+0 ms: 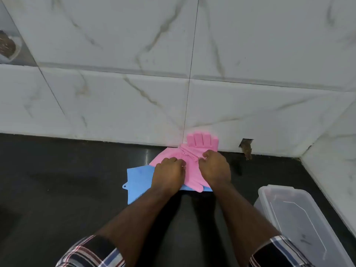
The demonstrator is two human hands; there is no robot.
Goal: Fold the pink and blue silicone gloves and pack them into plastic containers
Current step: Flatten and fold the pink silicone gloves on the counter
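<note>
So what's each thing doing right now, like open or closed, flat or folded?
Pink glove: partly folded, lying on the blue one.
Blue glove: flat on the dark counter, unfolded.
Plastic container: lid on; nothing seen inside.
Left hand: pressing on the pink glove.
Right hand: pinching a fold of the pink glove.

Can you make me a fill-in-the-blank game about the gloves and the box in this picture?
1. Both hands are pressing on the ____ glove.
2. The blue glove lies ____ the pink one.
3. The clear box sits to the person's ____ side.
4. The counter under the gloves is ____ in colour.

Missing words: pink; under; right; black
</note>
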